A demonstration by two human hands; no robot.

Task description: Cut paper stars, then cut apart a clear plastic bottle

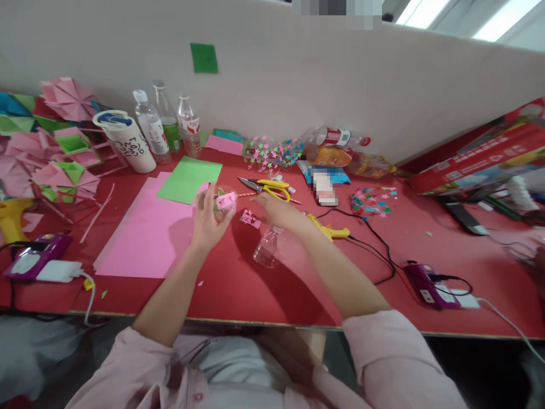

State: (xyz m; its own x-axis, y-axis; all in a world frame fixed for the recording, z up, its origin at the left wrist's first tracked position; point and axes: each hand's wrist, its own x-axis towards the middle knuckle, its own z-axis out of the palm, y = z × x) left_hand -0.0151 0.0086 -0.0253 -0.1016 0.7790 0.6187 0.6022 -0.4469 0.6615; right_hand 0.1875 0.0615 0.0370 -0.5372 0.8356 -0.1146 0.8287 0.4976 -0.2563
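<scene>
My left hand (pixel 208 220) is closed round a clear plastic cup-like piece (pixel 220 211) with a pink paper decoration (pixel 226 201) at its side. My right hand (pixel 272 211) reaches in from the right above the table; its fingers are blurred and partly hidden, so I cannot see if they grip anything. Just below its fingertips is a small pink paper piece with star shapes (pixel 250 219). Beyond both hands lie yellow-handled scissors (pixel 272 188) and a thin striped stick (pixel 244 195). A cut clear bottle part (pixel 267 248) lies under my right wrist.
Pink sheets (pixel 140 238) and a green sheet (pixel 191 179) lie left. A yellow glue gun (pixel 327 228) with a black cord is right. Several bottles (pixel 189 128) stand behind, near star-covered plastic (pixel 272 150). Purple power boxes (pixel 430 287) sit near the front edge.
</scene>
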